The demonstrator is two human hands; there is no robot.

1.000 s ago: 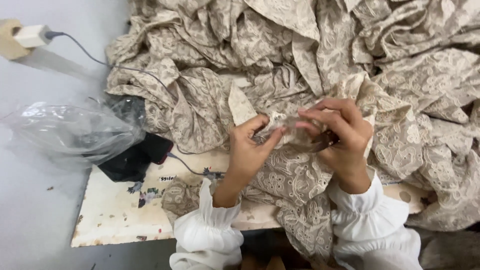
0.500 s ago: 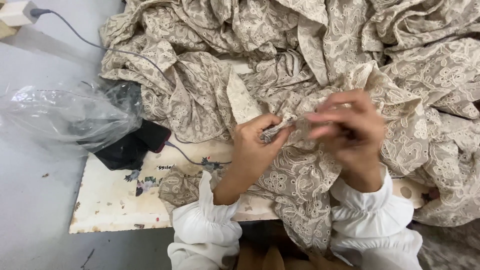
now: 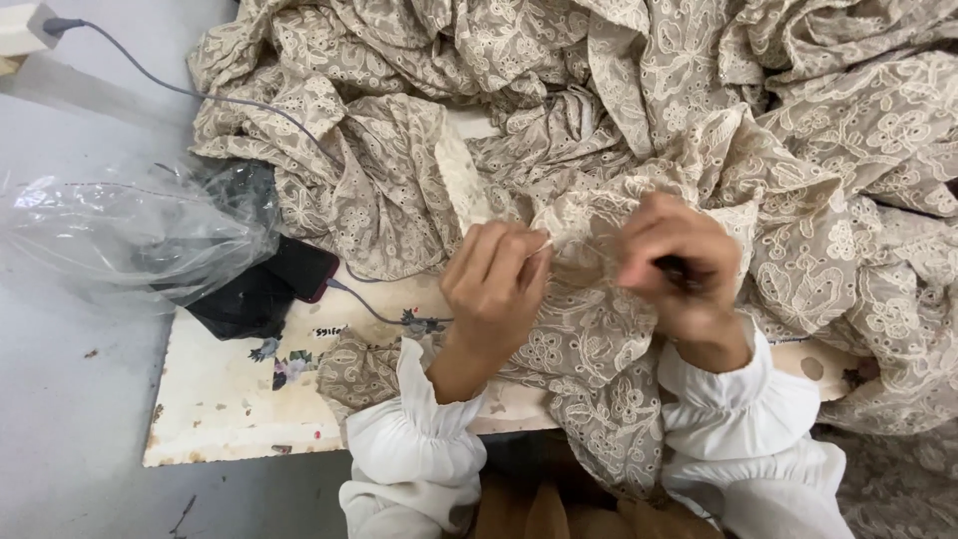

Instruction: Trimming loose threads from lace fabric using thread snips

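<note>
Beige lace cloth [image 3: 639,150], heaped on the bench [image 3: 230,399], is pinched by the left hand [image 3: 496,281] and gripped by the right hand [image 3: 679,262].

Big heap of beige embroidered lace fabric [image 3: 639,130], all crumpled and folded over itself, piled across the desk [image 3: 230,399] with one edge hanging off the front.

Both hands raised close together: left hand [image 3: 494,284] fingers pinched; right hand [image 3: 679,265] curled, blurred; white cuffed sleeves.
</note>
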